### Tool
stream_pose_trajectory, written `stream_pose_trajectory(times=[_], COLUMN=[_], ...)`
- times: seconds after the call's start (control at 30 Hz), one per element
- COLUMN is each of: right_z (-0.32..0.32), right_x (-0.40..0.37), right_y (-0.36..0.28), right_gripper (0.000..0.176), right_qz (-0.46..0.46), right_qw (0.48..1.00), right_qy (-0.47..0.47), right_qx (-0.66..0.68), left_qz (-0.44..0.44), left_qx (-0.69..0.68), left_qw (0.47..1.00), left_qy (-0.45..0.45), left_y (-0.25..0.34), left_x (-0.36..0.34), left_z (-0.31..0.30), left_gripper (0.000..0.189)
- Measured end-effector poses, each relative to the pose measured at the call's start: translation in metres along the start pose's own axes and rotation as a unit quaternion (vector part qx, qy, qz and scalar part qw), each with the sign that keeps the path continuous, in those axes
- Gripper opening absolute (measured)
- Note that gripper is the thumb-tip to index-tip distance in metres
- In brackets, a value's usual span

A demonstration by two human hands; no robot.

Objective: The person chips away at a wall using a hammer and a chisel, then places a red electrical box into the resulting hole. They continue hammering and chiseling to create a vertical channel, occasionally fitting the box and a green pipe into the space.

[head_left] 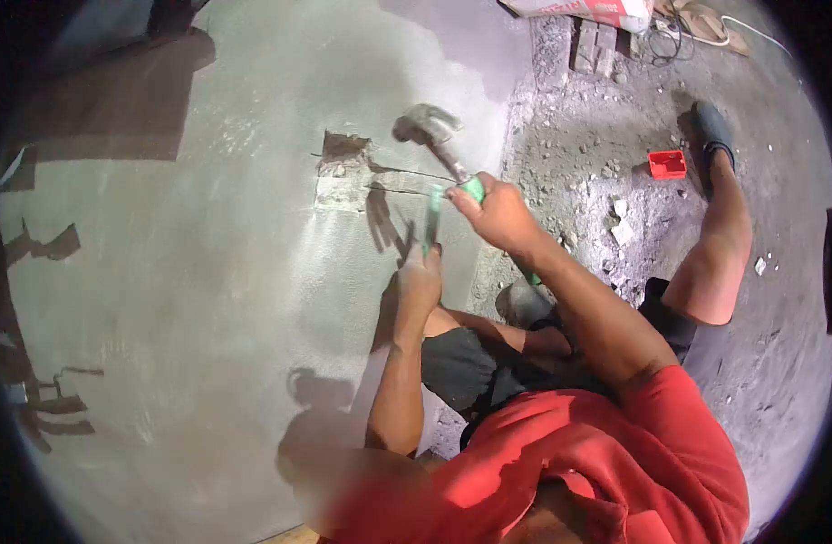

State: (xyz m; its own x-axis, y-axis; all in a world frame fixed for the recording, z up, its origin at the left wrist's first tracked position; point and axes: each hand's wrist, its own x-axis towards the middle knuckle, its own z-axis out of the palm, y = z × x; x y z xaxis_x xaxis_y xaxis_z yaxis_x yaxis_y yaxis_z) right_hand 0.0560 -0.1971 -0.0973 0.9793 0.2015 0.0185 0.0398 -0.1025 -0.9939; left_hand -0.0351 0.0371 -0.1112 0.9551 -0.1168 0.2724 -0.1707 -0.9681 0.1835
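Observation:
In the head view, my right hand is wrapped round the green grip of a claw hammer, its metal head raised and slightly blurred in front of the grey wall. Lower and to the left, my left hand closes on a green-handled chisel; its tip is hard to make out. The hammer's grip passes close to the top of the chisel. A roughly square recess is chipped into the wall left of the hammer head, and two thin dark lines run from it toward my hands.
Rubble and dust cover the floor along the wall. A small red plastic box lies near my shod foot. Farther off are wood pieces, a printed sack and a cable.

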Motion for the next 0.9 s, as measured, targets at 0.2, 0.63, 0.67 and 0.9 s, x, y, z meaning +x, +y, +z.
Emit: stream_pose_trajectory(times=[0.2, 0.63, 0.67, 0.9], right_z=[-0.021, -0.036, -0.035, 0.042], right_x=[-0.004, -0.017, -0.018, -0.001], right_y=[0.012, -0.058, -0.067, -0.054], right_gripper=[0.060, 0.046, 0.046, 0.051], right_qz=[0.069, 0.010, -0.014, -0.136], right_qw=[0.995, 0.986, 0.982, 0.979], right_qy=[0.000, -0.001, 0.001, -0.041], right_qx=[0.071, 0.166, 0.187, 0.145], left_qz=[-0.399, -0.424, -0.428, -0.441], left_qx=[-0.272, -0.484, -0.505, -0.547], left_qw=[0.876, 0.762, 0.746, 0.708], left_qy=[-0.008, 0.068, 0.073, 0.066], left_y=[0.065, 0.036, 0.032, 0.023], left_x=[0.034, 0.033, 0.032, 0.032], left_z=[-0.089, -0.109, -0.107, -0.105], left_gripper=[0.040, 0.045, 0.046, 0.041])
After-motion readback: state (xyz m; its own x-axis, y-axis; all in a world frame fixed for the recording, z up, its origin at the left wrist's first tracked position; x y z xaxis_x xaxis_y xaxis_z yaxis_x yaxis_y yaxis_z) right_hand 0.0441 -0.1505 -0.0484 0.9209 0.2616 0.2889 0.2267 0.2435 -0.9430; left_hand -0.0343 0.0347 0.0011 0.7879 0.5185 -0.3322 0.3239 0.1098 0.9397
